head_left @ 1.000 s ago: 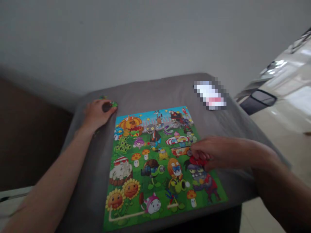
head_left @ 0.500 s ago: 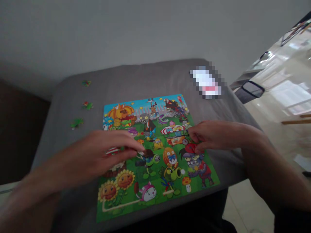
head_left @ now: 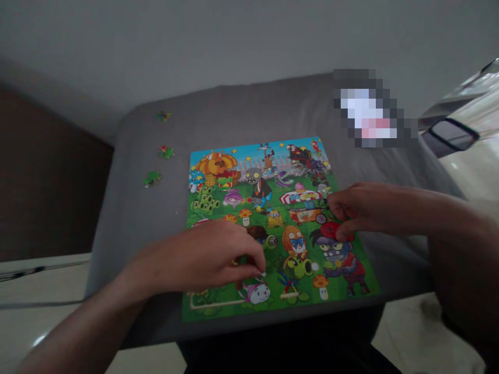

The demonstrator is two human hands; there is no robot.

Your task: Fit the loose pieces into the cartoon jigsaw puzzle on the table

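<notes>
A colourful cartoon jigsaw puzzle (head_left: 273, 182) lies flat on a grey cushioned surface (head_left: 234, 119). My left hand (head_left: 206, 254) hovers over the puzzle's lower left part. Its fingers are pinched together near the bottom edge, and what they hold is hidden. My right hand (head_left: 349, 208) rests on the puzzle's right side with curled fingers. Its fingertips press by a red cap in the picture. Three loose green puzzle pieces (head_left: 166, 151) lie on the cushion to the left of the puzzle, apart from both hands.
A blurred white and pink object (head_left: 368, 111) sits at the cushion's far right corner. A plain wall stands behind. Glossy pale floor (head_left: 473, 171) shows at the right, a dark brown panel (head_left: 47, 182) at the left. The cushion's front edge runs just below the puzzle.
My left hand came from the loose pieces at the far left across to the puzzle's lower left. My right hand stayed on the puzzle's right side. The view shifted.
</notes>
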